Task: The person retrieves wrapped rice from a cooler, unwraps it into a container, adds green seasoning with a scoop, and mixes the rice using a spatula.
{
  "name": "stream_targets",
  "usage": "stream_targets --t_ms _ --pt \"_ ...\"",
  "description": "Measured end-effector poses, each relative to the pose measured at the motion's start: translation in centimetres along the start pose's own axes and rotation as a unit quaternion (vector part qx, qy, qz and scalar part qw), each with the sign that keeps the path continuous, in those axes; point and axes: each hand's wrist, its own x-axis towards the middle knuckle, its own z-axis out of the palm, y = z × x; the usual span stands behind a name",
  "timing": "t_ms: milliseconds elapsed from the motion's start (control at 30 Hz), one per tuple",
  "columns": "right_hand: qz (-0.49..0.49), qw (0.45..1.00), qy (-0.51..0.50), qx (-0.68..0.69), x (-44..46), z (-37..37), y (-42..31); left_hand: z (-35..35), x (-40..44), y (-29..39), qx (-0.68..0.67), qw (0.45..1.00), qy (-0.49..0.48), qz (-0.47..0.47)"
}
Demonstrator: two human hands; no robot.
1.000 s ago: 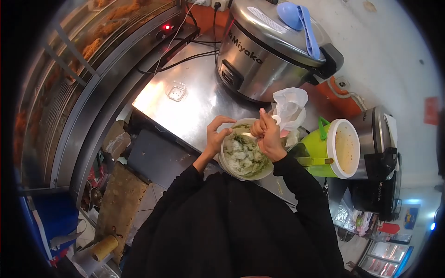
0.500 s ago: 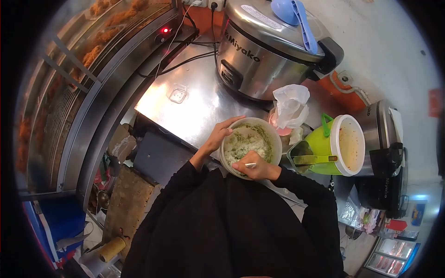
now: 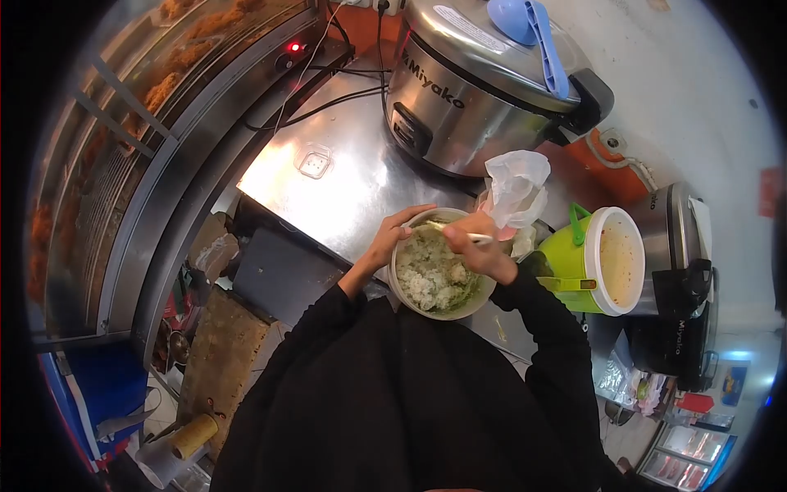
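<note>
A round whitish bowl (image 3: 484, 302) stands at the table's near edge, with white rice (image 3: 430, 279) and green bits inside. My left hand (image 3: 389, 240) grips the bowl's left rim, thumb and fingers closed on it. Over the bowl's upper right side, my right hand (image 3: 484, 248) is closed round the pale handle of a spoon (image 3: 479, 239). The spoon's far end reaches toward the back of the bowl, partly hidden by the fingers.
Behind stands a large steel rice cooker (image 3: 467, 98) with a blue scoop (image 3: 548, 49) on its lid. A white plastic bag (image 3: 518, 184) and a green bucket (image 3: 574, 254) are to the right. A glass display case (image 3: 106, 164) rises at left.
My right hand went from the bowl's upper right down to its near side, then back up to the upper right with the spoon. My left hand has stayed at the left rim.
</note>
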Motion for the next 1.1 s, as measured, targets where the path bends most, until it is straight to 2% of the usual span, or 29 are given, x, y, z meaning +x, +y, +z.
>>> stream_targets --t_ms 67,133,167,233,267,300,367,500,533,633,667,700,733,800,867,900,933,967,1000,1067,1100 --pt "0.008 0.999 0.0 -0.054 0.1 0.9 1.3 -0.1 0.2 0.0 0.028 1.0 0.002 0.009" --pt "0.113 0.991 -0.051 -0.044 -0.2 1.7 3.6 -0.2 0.3 0.1 0.056 0.998 0.014 0.022" --pt "0.111 0.991 -0.059 -0.042 -0.4 1.5 4.9 -0.3 0.4 0.0 0.061 0.998 0.01 0.014" --pt "0.233 0.949 -0.022 0.211 -0.5 0.2 6.7 -0.6 0.3 -0.9 0.05 0.998 0.003 0.024" --pt "0.23 0.95 -0.033 0.208 -0.8 -0.1 6.7 -0.8 0.4 -1.4 0.054 0.998 0.012 0.031" --pt "0.255 0.906 0.014 0.338 -1.4 0.2 6.3 -0.8 0.3 -1.4 0.027 0.999 -0.013 0.015" --pt "0.305 0.852 0.063 0.42 -1.8 0.5 4.9 -0.6 0.1 -1.1 -0.016 0.999 -0.044 0.008" --pt "0.211 0.888 0.044 0.406 -1.7 -1.1 -0.1 -0.5 0.9 -2.1 0.005 0.996 -0.076 0.05" --pt "0.145 0.875 -0.019 0.461 -1.9 -1.5 -0.2 -0.5 1.0 -2.6 0.015 0.996 -0.072 0.048" --pt "0.199 0.91 -0.022 0.362 -3.6 0.6 0.8 -0.4 0.8 -2.4 0.018 0.997 -0.042 0.058" --pt "0.268 0.905 -0.002 0.33 -4.1 1.6 1.5 -0.3 0.8 -2.1 0.017 0.998 -0.046 0.049" --pt "0.227 0.896 -0.059 0.376 -4.5 2.2 2.9 0.0 0.8 -2.0 0.014 0.998 -0.051 0.039" --pt "0.199 0.905 -0.073 0.37 -4.3 2.6 2.4 0.0 0.9 -2.2 0.021 0.998 -0.038 0.049" --pt "0.198 0.92 0.003 0.338 -6.0 3.5 3.9 -0.3 1.0 -3.1 0.048 0.996 -0.042 0.063" --pt "0.079 0.971 -0.102 0.2 -5.3 3.9 2.1 -0.6 1.2 -3.7 0.026 0.997 -0.043 0.059" --pt "0.075 0.971 -0.109 0.199 -4.9 3.8 2.2 -0.6 1.2 -3.3 0.051 0.996 -0.05 0.06" --pt "-0.012 0.988 -0.136 0.065 -4.6 3.7 2.2 -0.6 1.2 -3.0 0.075 0.994 -0.059 0.06" --pt "-0.098 0.98 -0.159 -0.07 -4.4 3.5 2.2 -0.4 1.0 -2.7 0.084 0.995 -0.04 0.037" --pt "-0.102 0.979 -0.161 -0.071 -4.3 3.1 2.7 -0.5 0.8 -2.5 0.086 0.995 -0.037 0.04" --pt "-0.037 0.997 -0.062 -0.023 -4.3 1.6 3.9 -0.4 0.7 -2.5 0.064 0.994 -0.067 0.051" --pt "0.042 0.99 -0.072 0.11 -3.9 0.9 3.1 -0.5 0.9 -3.3 0.077 0.992 -0.06 0.078"
